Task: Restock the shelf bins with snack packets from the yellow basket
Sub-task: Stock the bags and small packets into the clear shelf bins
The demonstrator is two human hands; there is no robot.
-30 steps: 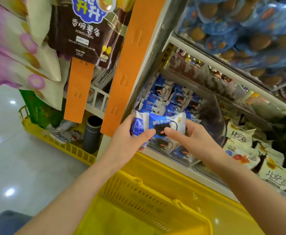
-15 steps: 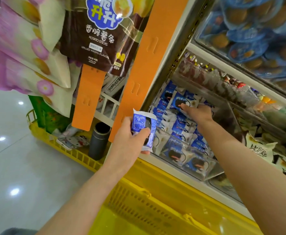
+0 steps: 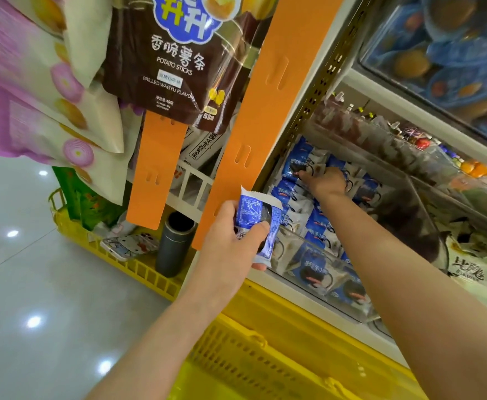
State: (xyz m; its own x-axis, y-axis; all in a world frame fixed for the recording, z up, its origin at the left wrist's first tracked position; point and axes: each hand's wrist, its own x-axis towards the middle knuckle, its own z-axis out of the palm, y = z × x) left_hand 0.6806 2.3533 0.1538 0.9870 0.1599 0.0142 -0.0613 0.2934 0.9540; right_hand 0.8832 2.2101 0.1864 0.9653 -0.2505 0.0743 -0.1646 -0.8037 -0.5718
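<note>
The blue-and-white snack packet [image 3: 255, 223], glossy with crimped ends, is gripped in the left hand [image 3: 230, 243], just outside the clear plastic bin [image 3: 317, 249] and above the yellow basket [image 3: 236, 350]. The right hand [image 3: 324, 180] is deep among the stacked packets, pinching or pressing, I cannot tell. Best slid in flat, label up.

Blue and white, with fine white print, are shown on the packet [image 3: 255, 223] between the left fingers [image 3: 258, 232]. Blue and white, with a dark round biscuit pictured, is repeated on the binned packets [image 3: 317, 226] under the right fingers [image 3: 304, 176]. Orange is seen on the strip [image 3: 265, 125] above the left fingers, and bright yellow on the latticed basket [image 3: 251, 356] below them. Up and left, a brown bag [image 3: 179, 67] is lettered in white, and pink-and-cream bags [image 3: 49, 96] are patterned with onion rings.
</note>
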